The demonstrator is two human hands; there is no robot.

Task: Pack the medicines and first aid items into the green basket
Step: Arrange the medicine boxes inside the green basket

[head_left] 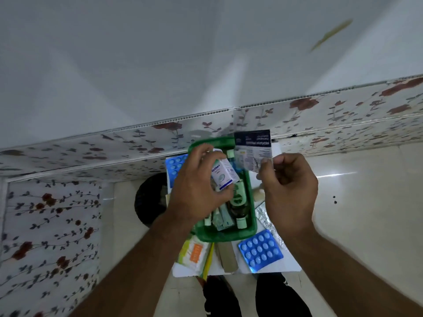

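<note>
Fingers (219, 193) round white box (223, 173) — right hand (288, 179) pinching dressing packet (253, 148)

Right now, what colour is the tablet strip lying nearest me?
Bright blue foil with pale blue tablets, the blister strip; head view.

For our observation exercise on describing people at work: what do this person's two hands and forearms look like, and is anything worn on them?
Both the left hand and the right hand are bare: no gloves, rings, watch or bracelets show. The forearms are uncovered all the way to the bottom edge of the picture, so no sleeves can be seen. Fingernails look short and unpainted, though blur limits detail. No markings or bandages are visible.
</note>
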